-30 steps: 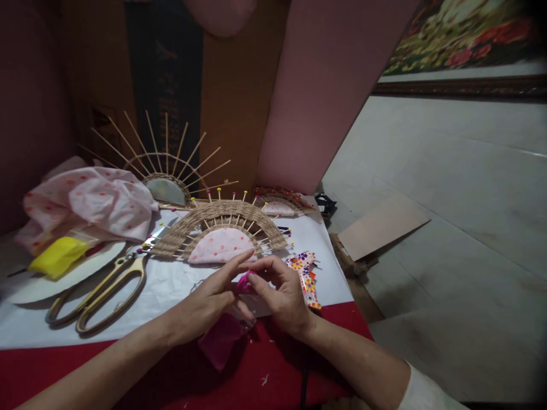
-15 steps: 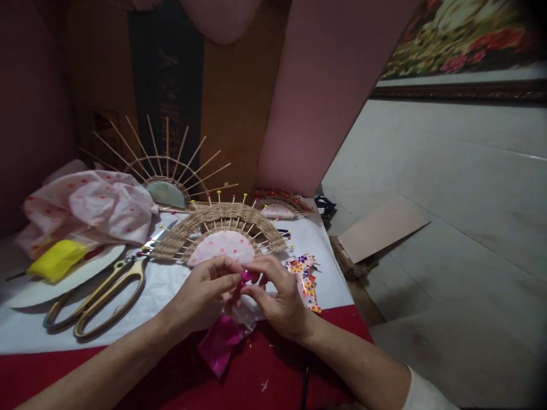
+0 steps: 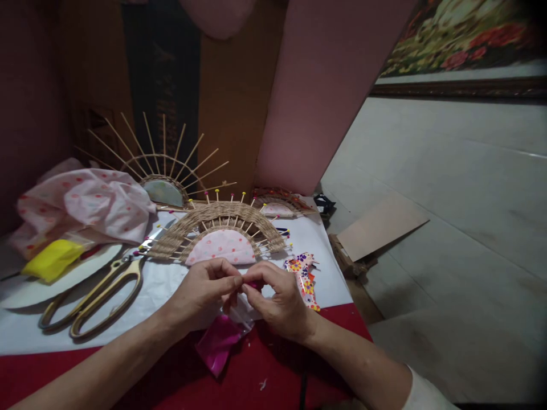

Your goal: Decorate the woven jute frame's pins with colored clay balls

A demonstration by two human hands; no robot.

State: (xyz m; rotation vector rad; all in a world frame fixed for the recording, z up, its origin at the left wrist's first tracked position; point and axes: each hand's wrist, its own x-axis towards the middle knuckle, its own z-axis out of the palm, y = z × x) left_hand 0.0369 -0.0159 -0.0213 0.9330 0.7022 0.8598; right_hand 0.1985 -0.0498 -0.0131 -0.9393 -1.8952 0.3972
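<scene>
My left hand [image 3: 210, 285] and my right hand [image 3: 276, 296] meet at the fingertips, both closed in a pinch. Between them a small piece of magenta clay [image 3: 253, 284] shows, mostly covered by the right fingers. Just below the hands is a clear plastic packet of magenta clay [image 3: 219, 343], over the red cloth. Behind my fingers stands a woven half-round fan [image 3: 220, 219] with a pink dotted centre. Its stick ends carry small yellow and magenta balls. To the right of my right hand lies a flower-patterned piece [image 3: 304, 279].
Large gold-handled scissors [image 3: 109, 285], a yellow clay packet [image 3: 53, 259] and bunched dotted cloth [image 3: 85, 199] lie at the left. Behind stands an unfinished stick fan [image 3: 164, 191] before a cardboard box [image 3: 235, 114]. A smaller fan [image 3: 280, 209] is at the back right.
The fingertips have drawn closer together, and the magenta clay is now more hidden between them. The whole view has shifted slightly; the fan and scissors lie as before.
</scene>
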